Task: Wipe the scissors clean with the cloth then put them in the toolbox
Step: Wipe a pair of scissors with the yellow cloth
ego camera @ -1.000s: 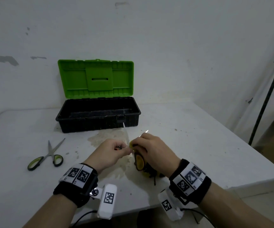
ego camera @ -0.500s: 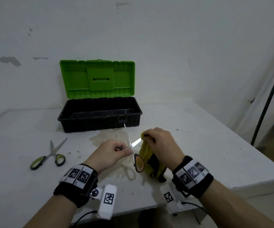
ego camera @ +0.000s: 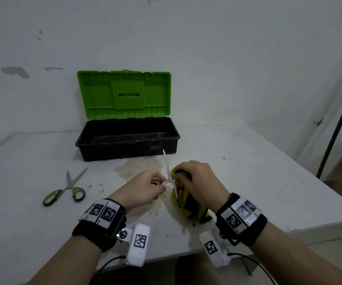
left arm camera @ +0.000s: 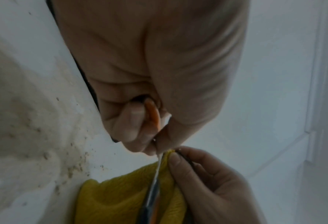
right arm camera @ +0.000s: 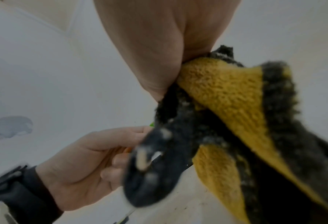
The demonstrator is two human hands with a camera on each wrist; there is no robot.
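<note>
- Green scissors (ego camera: 64, 191) lie far left on the table (ego camera: 248, 171).
- Our left hand (ego camera: 143, 189) pinches the orange scissors (ego camera: 169, 171), held just before the open toolbox (ego camera: 128, 138).
- Our right hand (ego camera: 198, 182) squeezes the yellow cloth (ego camera: 188, 206) around one blade.

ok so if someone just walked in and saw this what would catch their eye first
Probably the open toolbox, its bright green lid upright against the white wall at the back of the table. Next, the hands in front: the left hand holds orange-handled scissors, blades spread, while the right hand wipes them with a yellow-and-black cloth. Green-handled scissors lie left.
</note>
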